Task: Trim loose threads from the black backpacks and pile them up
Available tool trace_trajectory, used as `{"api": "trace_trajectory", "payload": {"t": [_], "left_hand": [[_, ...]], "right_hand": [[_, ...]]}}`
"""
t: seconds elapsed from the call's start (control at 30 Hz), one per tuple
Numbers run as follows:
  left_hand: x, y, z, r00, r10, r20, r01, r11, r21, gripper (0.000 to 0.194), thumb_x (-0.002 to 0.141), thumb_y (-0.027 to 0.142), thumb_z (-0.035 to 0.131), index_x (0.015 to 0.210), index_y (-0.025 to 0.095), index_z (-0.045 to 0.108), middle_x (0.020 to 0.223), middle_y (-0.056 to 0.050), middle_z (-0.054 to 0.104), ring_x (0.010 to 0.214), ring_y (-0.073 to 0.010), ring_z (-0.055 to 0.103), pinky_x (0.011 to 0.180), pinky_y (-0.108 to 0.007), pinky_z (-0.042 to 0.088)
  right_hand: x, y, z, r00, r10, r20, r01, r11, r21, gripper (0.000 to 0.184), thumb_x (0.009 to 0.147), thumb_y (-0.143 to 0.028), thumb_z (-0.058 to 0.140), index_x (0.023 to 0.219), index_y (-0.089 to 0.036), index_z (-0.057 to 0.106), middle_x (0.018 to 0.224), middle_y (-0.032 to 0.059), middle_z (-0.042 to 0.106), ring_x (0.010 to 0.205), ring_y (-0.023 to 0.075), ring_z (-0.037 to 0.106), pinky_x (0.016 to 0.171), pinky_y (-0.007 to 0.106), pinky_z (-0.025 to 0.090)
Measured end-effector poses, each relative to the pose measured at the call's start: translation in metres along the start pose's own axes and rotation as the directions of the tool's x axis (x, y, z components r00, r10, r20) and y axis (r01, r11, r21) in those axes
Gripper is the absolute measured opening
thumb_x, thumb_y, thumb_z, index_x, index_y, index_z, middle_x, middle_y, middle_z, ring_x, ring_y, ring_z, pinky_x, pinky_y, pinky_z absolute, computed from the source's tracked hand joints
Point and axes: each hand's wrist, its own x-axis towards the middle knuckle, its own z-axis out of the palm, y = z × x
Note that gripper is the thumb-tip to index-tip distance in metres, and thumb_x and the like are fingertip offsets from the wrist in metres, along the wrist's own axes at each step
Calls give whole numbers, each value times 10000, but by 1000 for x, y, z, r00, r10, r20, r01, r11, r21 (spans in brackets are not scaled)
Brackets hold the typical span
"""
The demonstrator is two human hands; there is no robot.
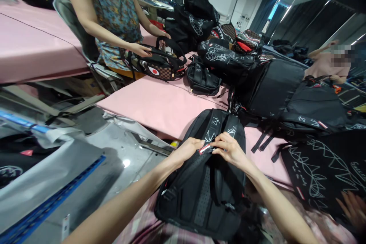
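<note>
A black backpack (197,198) leans from my lap against the pink table edge, its padded back and straps facing me. White scribble drawings mark the upper part of its shoulder straps (215,122). A small red and white label (204,148) sits on one strap between my hands. My left hand (190,149) is closed, pinching that strap at the label's left side. From the right, my right hand (228,148) grips the strap by the label's other end, with fingers bent. What lies under my fingertips is partly hidden.
The pink table (160,99) runs ahead, with black bags (228,57) piled at its right. Across it, a person (117,26) handles a brown checkered bag (162,70). Another person's hand (353,206) rests near a black scribbled bag (320,171). A blue-edged grey sheet (54,175) lies left.
</note>
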Motion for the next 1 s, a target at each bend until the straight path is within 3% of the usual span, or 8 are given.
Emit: {"api": "trace_trajectory", "payload": {"t": [0.3,0.5,0.63,0.7,0.77,0.87,1.0], "left_hand": [[-2,2,3,1000,20,-7,-20,998,-56,406,675,533,561,545,155,486,528,29,457,517,-103,366,509,-243,225],[-6,-5,9,997,69,-19,-71,994,-86,365,688,489,580,588,145,508,564,31,481,552,-105,389,557,-239,270],[-8,-11,13,997,62,-40,-67,989,-134,366,708,484,580,591,156,468,564,45,449,544,-95,372,532,-226,267],[-7,-14,13,997,60,-54,-67,988,-139,370,707,498,583,615,156,474,580,44,457,550,-97,385,530,-223,283],[-6,-17,14,996,70,-49,-76,987,-138,373,714,510,576,651,152,494,615,34,486,577,-105,415,553,-224,312],[-5,-21,20,992,95,-80,-106,985,-137,378,736,521,550,670,154,490,633,29,491,596,-110,426,575,-226,331],[-3,-24,31,975,160,-153,-174,981,-87,397,759,533,513,624,170,423,590,48,406,561,-95,357,537,-216,289]], "right_hand": [[-4,0,6,998,-22,-59,20,999,-30,201,844,-314,558,982,-199,648,810,42,574,746,151,490,662,290,427],[-22,-27,8,988,-129,-86,85,912,-401,190,871,-174,491,1004,-171,627,836,68,628,712,162,500,606,309,392],[-41,-47,16,972,-156,-177,71,909,-412,173,846,-154,525,972,-199,634,765,45,634,677,152,519,587,295,404],[-49,-52,21,963,-49,-265,-32,955,-296,157,839,-180,545,960,-213,641,766,44,631,695,156,543,606,295,437],[-56,-53,25,915,177,-362,-234,965,-120,172,847,-230,542,988,-216,638,829,56,638,740,164,581,637,296,477],[-62,-53,27,770,497,-400,-525,850,46,250,860,-306,516,1068,-209,615,902,63,656,783,178,628,662,286,508],[-62,-60,26,677,631,-381,-685,729,-9,275,881,-318,457,1100,-194,568,940,61,677,826,204,654,686,298,503]]}}
